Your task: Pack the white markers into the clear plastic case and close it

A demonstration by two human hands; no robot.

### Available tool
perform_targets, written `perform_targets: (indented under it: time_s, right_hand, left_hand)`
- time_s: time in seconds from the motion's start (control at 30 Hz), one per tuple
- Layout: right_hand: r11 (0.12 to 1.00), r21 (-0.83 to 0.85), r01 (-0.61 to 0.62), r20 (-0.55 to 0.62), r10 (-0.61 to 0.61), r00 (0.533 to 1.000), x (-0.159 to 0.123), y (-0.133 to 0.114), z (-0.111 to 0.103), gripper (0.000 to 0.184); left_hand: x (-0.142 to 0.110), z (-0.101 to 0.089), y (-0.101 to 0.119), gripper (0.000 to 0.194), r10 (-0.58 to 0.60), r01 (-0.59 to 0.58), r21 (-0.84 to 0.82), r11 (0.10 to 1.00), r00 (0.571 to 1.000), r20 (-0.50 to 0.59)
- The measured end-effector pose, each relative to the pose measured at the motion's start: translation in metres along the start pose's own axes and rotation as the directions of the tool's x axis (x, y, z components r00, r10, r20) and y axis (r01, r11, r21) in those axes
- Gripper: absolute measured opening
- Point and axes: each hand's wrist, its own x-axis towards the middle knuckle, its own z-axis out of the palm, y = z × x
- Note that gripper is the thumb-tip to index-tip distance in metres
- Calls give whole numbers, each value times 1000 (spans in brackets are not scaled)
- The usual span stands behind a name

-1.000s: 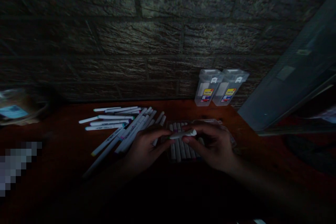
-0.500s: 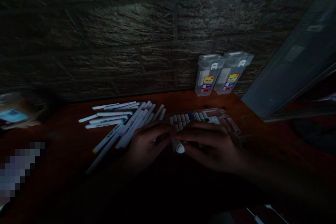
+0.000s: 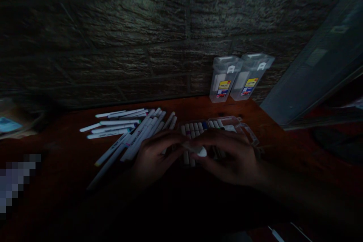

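In the dim light, a white marker lies tilted between my two hands, its pale rounded end toward me. My right hand pinches it between thumb and fingers. The fingertips of my left hand close on its other end, which is partly hidden. Below and behind the hands is a clear plastic case, open, with several white markers standing side by side in it. Left of my left hand, a loose pile of white markers with coloured end marks spreads over the wooden table.
Two clear plastic boxes with yellow and blue labels stand upright against the stone-block wall. A grey post rises at the right. At the far left are a blurred brownish object and a pixelated patch.
The marker between my hands has swung from pointing nearly straight toward me to slanting rightward. Both hands stay over the case. The view has shifted slightly.
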Motion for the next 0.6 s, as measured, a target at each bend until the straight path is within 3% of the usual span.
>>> perform_targets:
  time_s: [0.13, 0.2, 0.33, 0.5, 0.6]
  right_hand:
    - [972, 26, -233, -189, 234, 954, 1, 11, -1, 9]
    - [942, 116, -315, -196, 332, 923, 5, 18, -1, 4]
    - [895, 224, -386, -60, 408, 911, 12, 28, 2, 12]
    - [750, 396, -530, 227, 479, 848, 9, 27, 13, 15]
    - [775, 380, -504, 254, 437, 863, 10, 25, 12, 22]
  left_hand:
    - [1, -2, -4, 16, -71, 72, 26, 997, 997, -34]
    - [3, -4, -8, 15, -134, 135, 4, 991, 987, -89]
    - [5, -7, -13, 11, -262, 255, -64, 965, 953, -153]
    - [6, -1, -6, 6, -247, 240, -129, 962, 968, -46]
    - [13, 7, 2, 25, -272, 255, -218, 942, 961, -52]
